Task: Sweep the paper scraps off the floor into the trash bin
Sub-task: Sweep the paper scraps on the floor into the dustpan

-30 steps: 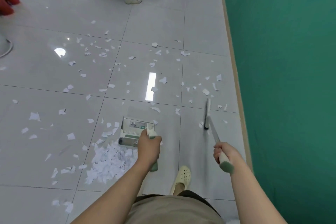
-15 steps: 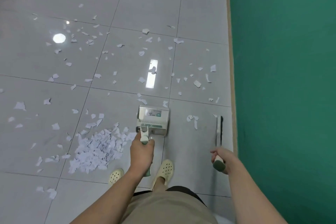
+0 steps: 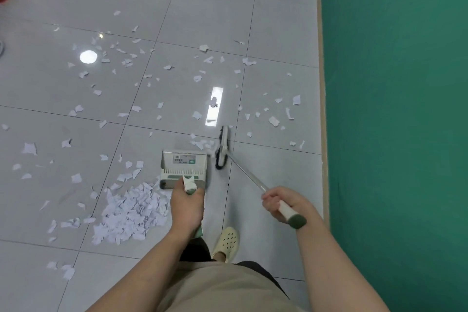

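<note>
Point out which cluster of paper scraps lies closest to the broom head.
The small cluster just left of the broom head, beyond the dustpan; the big heap lies farther off.

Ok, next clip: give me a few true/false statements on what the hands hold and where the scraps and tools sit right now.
1. The left hand grips the dustpan handle. True.
2. The right hand is empty. False: it grips the broom by its handle.
3. The big pile of scraps already lies inside the dustpan. False: it lies on the floor, left of the dustpan.
4. The broom head sits just right of the dustpan, near a few scraps at its front corner. True.
5. A green wall runs along the right side. True.
6. A trash bin stands beside the pile. False: no bin can be made out in this view.
</note>
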